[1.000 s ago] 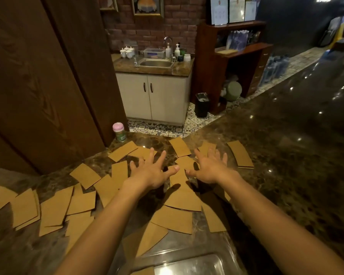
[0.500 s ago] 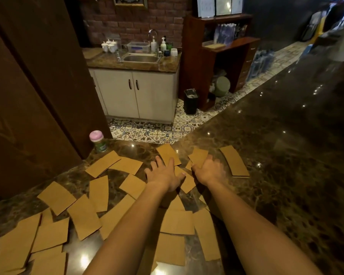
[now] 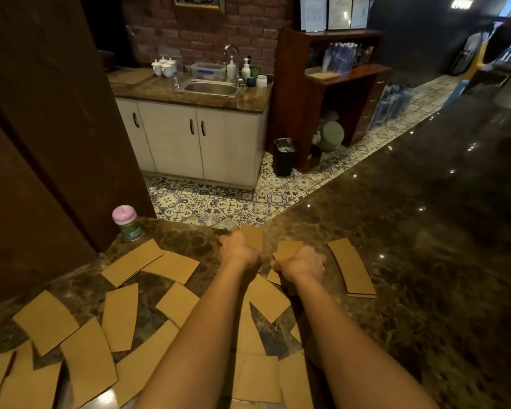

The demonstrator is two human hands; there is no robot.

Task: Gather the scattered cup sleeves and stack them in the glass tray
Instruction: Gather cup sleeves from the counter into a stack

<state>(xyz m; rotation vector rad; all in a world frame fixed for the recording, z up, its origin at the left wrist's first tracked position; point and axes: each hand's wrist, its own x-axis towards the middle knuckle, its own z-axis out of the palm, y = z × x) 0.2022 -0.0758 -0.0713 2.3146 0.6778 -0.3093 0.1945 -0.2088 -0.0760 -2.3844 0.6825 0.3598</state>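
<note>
Several flat brown cardboard cup sleeves lie scattered over the dark marble counter [image 3: 425, 261]. My left hand [image 3: 238, 250] is closed on one sleeve [image 3: 252, 236] at the counter's far edge. My right hand [image 3: 303, 264] grips another sleeve [image 3: 288, 249] just beside it. A curved sleeve [image 3: 351, 267] lies to the right of my right hand. More sleeves [image 3: 89, 358] spread to the left and near me, partly under my forearms. The glass tray is out of view.
A small jar with a pink lid [image 3: 126, 222] stands at the counter's far left corner, next to a dark wooden panel [image 3: 42, 143]. Beyond the counter edge are tiled floor, a black bin [image 3: 283, 156] and a sink cabinet [image 3: 198, 140].
Both hands went from spread flat over the sleeves to closed on one sleeve each at the far edge. The view tilted up, so the tray left the frame.
</note>
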